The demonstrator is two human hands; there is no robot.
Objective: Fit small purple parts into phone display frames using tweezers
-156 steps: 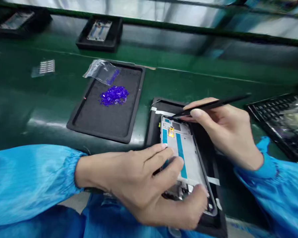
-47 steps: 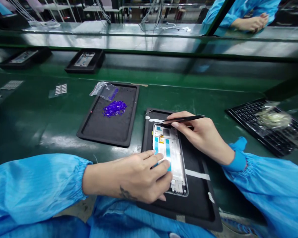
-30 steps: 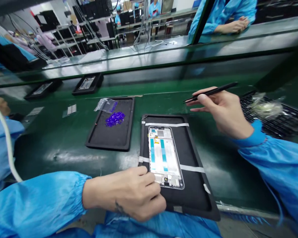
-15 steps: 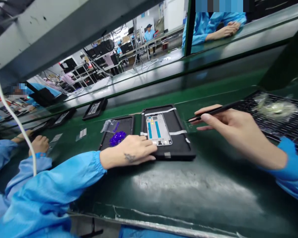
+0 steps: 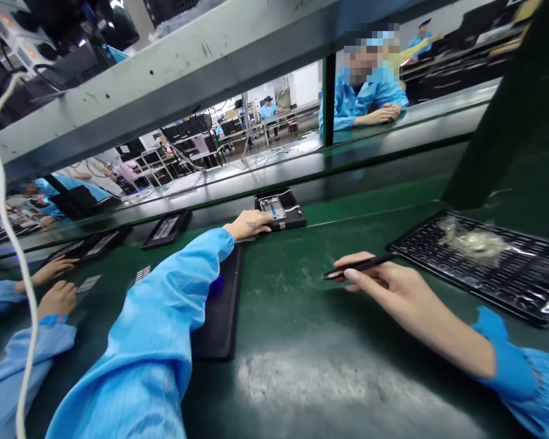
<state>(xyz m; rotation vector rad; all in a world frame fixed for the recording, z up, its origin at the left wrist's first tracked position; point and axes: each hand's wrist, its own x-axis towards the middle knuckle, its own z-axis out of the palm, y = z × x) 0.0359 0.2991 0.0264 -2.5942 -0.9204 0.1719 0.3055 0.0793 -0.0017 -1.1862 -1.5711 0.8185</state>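
Black tray point(image 5: 295, 223): shoved over to the far side of the green bench point(image 5: 293, 323). Half a second ago sitting way closer in, right next to the flat tray point(image 5: 224, 335). Now roughly lined up with the loaded tray point(image 5: 182, 224) further left.
Frame-and-tweezers work: looks parked for now, maybe finished on this piece. Only a guess from the layout, tbh.
Left hand point(image 5: 251, 225): way out there on a stretched arm, at the near left corner of the black tray. Loosely curled, with fingertips at the rim, close to the frame. Can't tell whether actually gripping or just touching.
Right hand point(image 5: 393, 283): hanging back over the nearer bench, well apart from the frame; a bit earlier, busy right at its upper end. Pinched snug around the black tweezers point(image 5: 363, 266), tips pointing left, touching nothing obvious.
Phone frame point(image 5: 277, 209): lying inside the black tray, toward its left side. Silvery, with blue strips running lengthwise. Pretty small from here, so no reading the finer parts.
Pale tape point(image 5: 293, 209): still stuck across the black tray, to the right of the frame.
Purple bits point(image 5: 216, 286): heaped in the flat tray, mostly hidden by the left sleeve point(image 5: 165, 292).
Grid tray point(image 5: 412, 244): off to the right, past the tweezers, with a crumpled clear bag point(image 5: 478, 242) on top.
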